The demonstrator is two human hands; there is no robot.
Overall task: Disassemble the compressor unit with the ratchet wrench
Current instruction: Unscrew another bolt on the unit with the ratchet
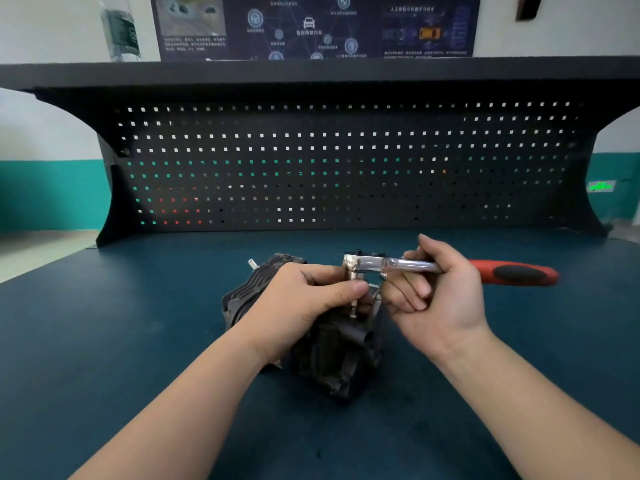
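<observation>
A black finned compressor unit (325, 355) lies on the blue bench top (138, 341) in the middle of the head view. My left hand (304, 303) rests on top of it and pinches the socket under the wrench head, thumb against it. The ratchet wrench (398, 264) lies level above the unit, its chrome head at the left and its red and black handle (512, 271) pointing right. A silver bolt (353, 308) stands out below the socket. My right hand (436, 289) holds the chrome shaft with curled fingers.
A black pegboard (346, 168) rises behind the bench, under a dark shelf (311, 72) with a plastic bottle (121, 29) on it. A short silver stub (252, 263) sticks out of the unit's far left end. A poster hangs on the wall behind.
</observation>
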